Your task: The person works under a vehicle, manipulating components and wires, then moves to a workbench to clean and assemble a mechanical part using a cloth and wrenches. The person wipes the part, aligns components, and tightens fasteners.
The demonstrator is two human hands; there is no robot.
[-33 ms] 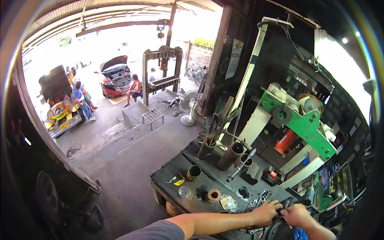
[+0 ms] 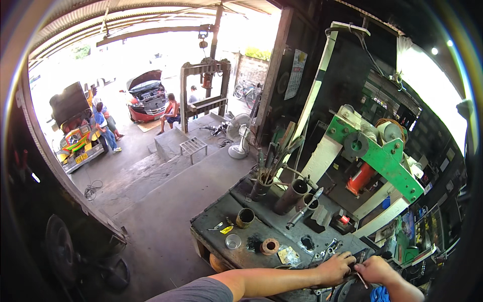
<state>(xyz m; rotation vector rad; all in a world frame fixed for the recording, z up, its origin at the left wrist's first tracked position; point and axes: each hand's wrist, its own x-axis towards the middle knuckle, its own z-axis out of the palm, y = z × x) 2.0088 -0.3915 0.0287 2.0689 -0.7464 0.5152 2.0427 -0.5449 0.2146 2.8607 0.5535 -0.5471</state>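
Note:
At the lower right, my left hand (image 2: 336,269) lies with curled fingers over dark metal work on the bench, and what it grips is hidden. Close beside it, my right hand (image 2: 376,271) is closed around a thin metal rod (image 2: 361,280), whose end sticks out below the fingers. An upright metal piece (image 2: 360,256) stands between the two hands. Several wrenches (image 2: 329,248) lie just beyond my left hand. Blue cloth (image 2: 379,294) shows below my right wrist.
The dark workbench (image 2: 216,219) carries a rusty ring (image 2: 269,246), a clear cup (image 2: 233,241), a metal cup (image 2: 245,217) and a can of rods (image 2: 260,189). A green-beamed press (image 2: 372,151) rises behind. A fan (image 2: 240,133), people and open-hooded cars are farther off.
A thin rod end now shows below my right hand, which has turned slightly. My left hand stays in nearly the same place. The whole view has shifted very slightly.

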